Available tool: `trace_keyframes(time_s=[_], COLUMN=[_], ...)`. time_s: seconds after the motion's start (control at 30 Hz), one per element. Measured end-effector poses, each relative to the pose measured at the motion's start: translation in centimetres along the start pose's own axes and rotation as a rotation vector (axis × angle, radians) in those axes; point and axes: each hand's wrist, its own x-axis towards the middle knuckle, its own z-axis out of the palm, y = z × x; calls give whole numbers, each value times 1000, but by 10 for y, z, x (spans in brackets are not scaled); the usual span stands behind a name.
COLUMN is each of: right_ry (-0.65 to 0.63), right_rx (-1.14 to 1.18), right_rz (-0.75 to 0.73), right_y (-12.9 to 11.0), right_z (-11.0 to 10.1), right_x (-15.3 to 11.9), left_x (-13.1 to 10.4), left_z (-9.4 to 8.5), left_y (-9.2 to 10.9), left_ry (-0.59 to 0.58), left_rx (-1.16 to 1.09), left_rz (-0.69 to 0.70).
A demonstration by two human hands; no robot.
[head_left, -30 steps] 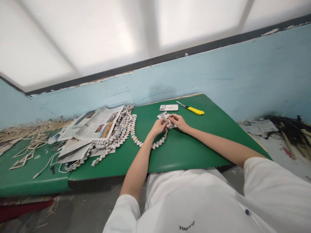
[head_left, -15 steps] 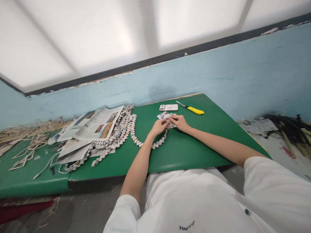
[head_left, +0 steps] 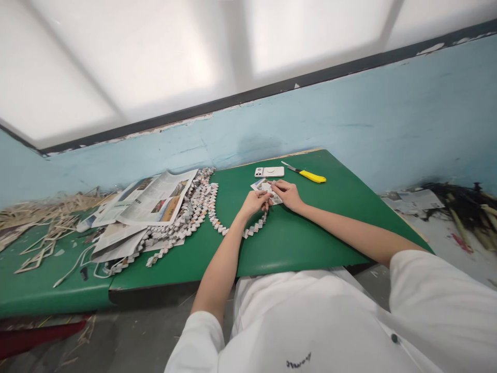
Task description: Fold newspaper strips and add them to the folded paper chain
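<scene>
A zigzag chain of folded newspaper (head_left: pixel 254 229) curves over the green table and runs up to my left hand (head_left: pixel 256 201), whose fingers are closed around its end. Just to the right, my right hand (head_left: pixel 287 193) is pinched at a small piece of paper; the fine detail between the fingertips is too small to tell. Small printed paper pieces (head_left: pixel 259 184) lie flat beneath and behind both hands. Behind them rests a white phone (head_left: pixel 274 171), face down. A yellow-handled knife (head_left: pixel 312 176) lies to its right.
Newspaper sheets (head_left: pixel 155 199) cover a heap of woven paper chains (head_left: pixel 198 207) on the left. Further left are a white cable (head_left: pixel 73 269) and thin wooden strips (head_left: pixel 42 248). The green table (head_left: pixel 310 238) meets a blue wall (head_left: pixel 349 114) behind.
My right hand has shifted slightly up and away from my left hand, opening a small gap between the fingertips. The left hand and the chain have barely moved.
</scene>
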Motion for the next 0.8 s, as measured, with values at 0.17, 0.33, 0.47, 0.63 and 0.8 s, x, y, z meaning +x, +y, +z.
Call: trace_keyframes(time_s=[0.17,0.33,0.47,0.63,0.8], right_ry=[-17,-98,-202,-238,-205], right_rx=[-80,-143,-106,-96,-136], right_rz=[-89,-144,-153,-155,-188], right_y=[7,3,-2,-2,1], right_z=[1,-1,-5,-7,-4], right_x=[-1,-1,-1,-1,-2], left_x=[-2,-5,-5,-4,-3], left_z=[1,-1,-3,-3,-3], left_y=[3,6,6,5,3], left_ry=[-1,-8,2,4,5], left_rx=[1,21,39,43,13], left_rz=[13,46,61,54,33])
